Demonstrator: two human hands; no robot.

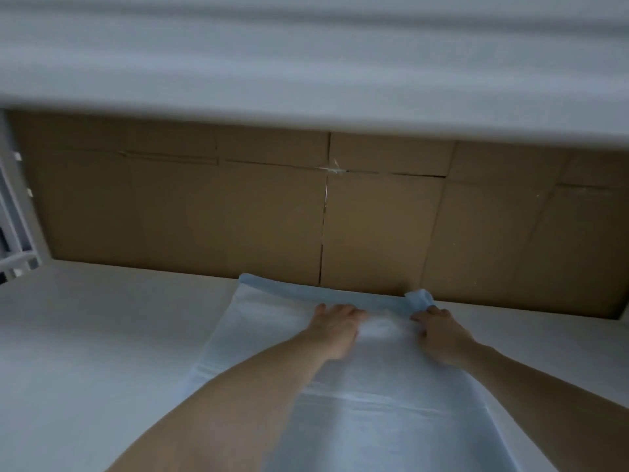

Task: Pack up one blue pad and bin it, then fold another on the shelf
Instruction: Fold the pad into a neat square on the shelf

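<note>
A pale blue pad [381, 413] lies spread flat on the white shelf surface [102, 335], running from the bottom edge of the view to the back. Its far edge is turned up in a darker blue strip against the cardboard. My left hand [335, 327] presses down on the pad near that far edge, fingers curled onto the fabric. My right hand [442, 332] pinches the pad's far right corner, which stands folded up above the fingers. Both forearms reach forward over the pad.
A brown cardboard panel [238, 206] made of flattened boxes forms the back wall of the shelf. A white shelf board [306, 63] hangs low overhead. A white metal frame [17, 216] stands at the left edge.
</note>
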